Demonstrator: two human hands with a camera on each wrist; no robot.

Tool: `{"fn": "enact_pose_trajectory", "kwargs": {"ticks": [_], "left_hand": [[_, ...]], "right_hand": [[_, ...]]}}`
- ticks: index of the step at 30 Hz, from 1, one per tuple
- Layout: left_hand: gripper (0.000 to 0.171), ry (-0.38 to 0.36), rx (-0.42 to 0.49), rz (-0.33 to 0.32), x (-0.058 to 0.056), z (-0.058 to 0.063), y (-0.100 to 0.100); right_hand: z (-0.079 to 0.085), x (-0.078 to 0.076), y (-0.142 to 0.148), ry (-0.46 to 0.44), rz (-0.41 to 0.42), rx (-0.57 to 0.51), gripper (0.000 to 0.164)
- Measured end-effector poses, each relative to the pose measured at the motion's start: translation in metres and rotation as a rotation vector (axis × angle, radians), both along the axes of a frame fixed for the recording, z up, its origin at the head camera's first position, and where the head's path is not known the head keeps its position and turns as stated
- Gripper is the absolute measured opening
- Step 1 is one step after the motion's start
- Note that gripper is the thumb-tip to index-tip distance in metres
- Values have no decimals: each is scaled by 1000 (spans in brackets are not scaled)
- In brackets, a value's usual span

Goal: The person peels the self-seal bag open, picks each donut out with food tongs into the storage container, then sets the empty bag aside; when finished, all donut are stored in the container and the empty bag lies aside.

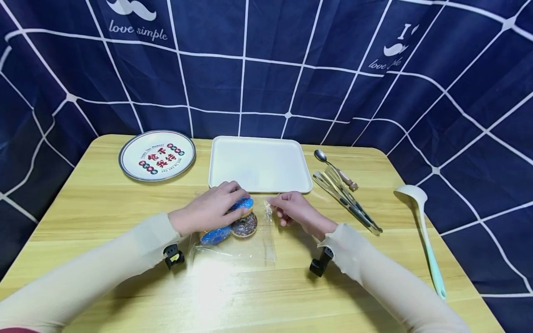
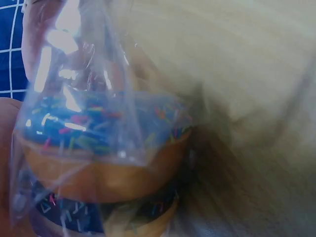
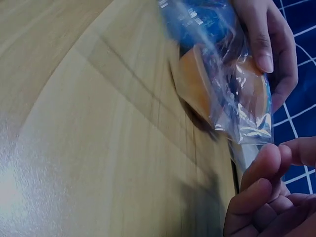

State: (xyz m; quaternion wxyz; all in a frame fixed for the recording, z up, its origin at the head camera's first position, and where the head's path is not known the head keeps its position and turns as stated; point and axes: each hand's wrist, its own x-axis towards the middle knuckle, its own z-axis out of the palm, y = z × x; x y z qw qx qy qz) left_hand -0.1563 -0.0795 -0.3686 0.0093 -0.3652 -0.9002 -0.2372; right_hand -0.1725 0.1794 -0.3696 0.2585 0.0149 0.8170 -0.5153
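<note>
A clear plastic bag (image 1: 258,249) lies at mid-table with several toy-like donuts inside. Through it show a chocolate donut (image 1: 244,225) with sprinkles, a blue-iced donut (image 1: 215,236) at the near left and another blue-iced donut (image 1: 245,203) above. My left hand (image 1: 214,208) grips that upper blue donut through the film, thumb on its near side and fingers over the far side. My right hand (image 1: 297,210) pinches the bag's right edge between thumb and forefinger. In the left wrist view, crinkled film covers the blue icing (image 2: 98,128), with dark icing (image 2: 74,212) below.
A white rectangular tray (image 1: 260,162) stands just beyond the bag. At the back left is a round printed plate (image 1: 157,155). To the right lie metal tongs (image 1: 345,199), a spoon (image 1: 333,167) and a ladle (image 1: 424,236). Dark blue curtain (image 1: 266,83) surrounds the table.
</note>
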Motion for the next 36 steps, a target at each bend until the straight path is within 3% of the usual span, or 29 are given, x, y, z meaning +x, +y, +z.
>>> {"fn": "enact_pose_trajectory", "kwargs": {"ticks": [12,20,27,36], "left_hand": [[40,39,-49,9,4,-1,3],[38,52,-67,7,6,-1,4],[39,50,-84,14,6,-3,5],[40,66,-105,16,9,-2,6]], "right_hand": [[-1,0,-3,-2,-29,-22,27],[-3,-1,-6,47,-24,54,35],[-4,-1,-8,71,-19,63,30],[-6,-5,-7,61,-52,114,47]]}}
